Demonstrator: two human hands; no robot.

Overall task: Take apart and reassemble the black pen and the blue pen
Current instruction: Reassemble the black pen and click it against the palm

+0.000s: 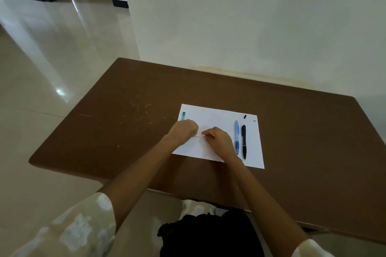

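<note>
A blue pen (236,137) and a black pen (244,142) lie side by side, whole, on the right part of a white sheet of paper (221,117). My left hand (184,131) and my right hand (219,140) are fists close together over the sheet's left half. A thin dark rod (196,136), like a pen refill, spans the small gap between them, and both hands pinch it. A teal pen part (183,116) sticks out past my left hand. A small black piece (244,116) and a tiny grey piece (254,121) lie near the sheet's far right corner.
The paper lies on a brown table (129,127) that stands against a white wall (250,16). Pale specks dot the tabletop to the left of the sheet. Shiny tiled floor (41,69) stretches to the left.
</note>
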